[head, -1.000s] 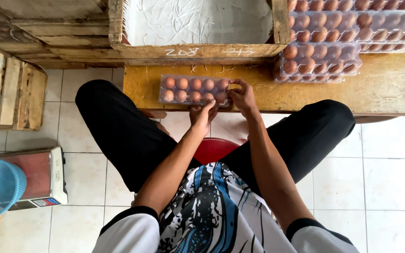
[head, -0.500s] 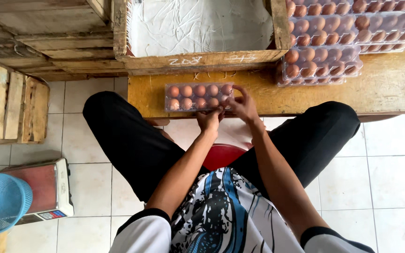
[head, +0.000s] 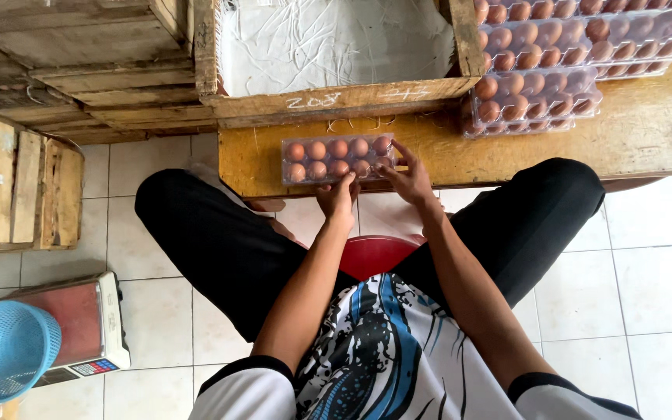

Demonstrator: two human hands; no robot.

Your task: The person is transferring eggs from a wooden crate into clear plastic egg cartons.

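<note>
1. A blue basket (head: 5, 350) sits on a scale (head: 79, 327) on the floor, far left.
2. A clear egg carton (head: 340, 158) lies on the wooden tabletop (head: 647, 132).
3. The left hand (head: 337, 196) pinches the carton's near edge.
4. The right hand (head: 408, 177), fingers spread, presses the carton's right end.
5. Stacked egg cartons (head: 534, 97) stand far right.

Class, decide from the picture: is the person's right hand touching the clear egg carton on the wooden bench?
Touching. The head view shows the right hand with fingers laid on the right end of the clear egg carton, no gap between them.
</note>
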